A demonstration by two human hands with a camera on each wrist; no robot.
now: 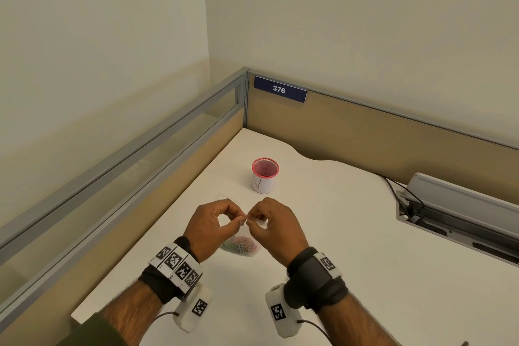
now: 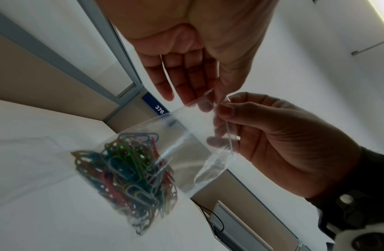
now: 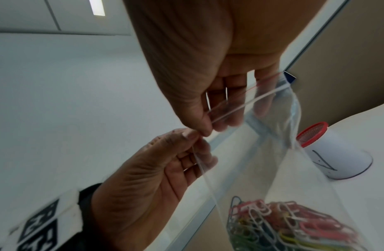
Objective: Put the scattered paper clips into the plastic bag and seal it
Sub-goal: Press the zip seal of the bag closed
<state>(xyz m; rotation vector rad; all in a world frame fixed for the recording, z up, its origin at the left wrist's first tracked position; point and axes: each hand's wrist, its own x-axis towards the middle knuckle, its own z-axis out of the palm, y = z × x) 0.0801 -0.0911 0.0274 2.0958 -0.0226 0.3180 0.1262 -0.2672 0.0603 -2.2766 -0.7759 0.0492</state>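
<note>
1. A grey-framed partition (image 1: 157, 135) runs along the left edge of the white desk (image 1: 365, 261); a blue sign (image 1: 279, 89) marked 376 sits at the corner.
2. The left hand (image 1: 212, 229) pinches the top edge of the clear plastic bag (image 2: 186, 135) between thumb and forefinger.
3. The bag hangs between the hands above the desk, with multicoloured paper clips (image 2: 126, 178) heaped at its bottom.
4. The right hand (image 1: 276, 226) pinches the same top edge, touching the left.
5. Behind stands a red-rimmed cup (image 1: 264, 176); at far right a cable tray (image 1: 455, 211), well apart.
</note>
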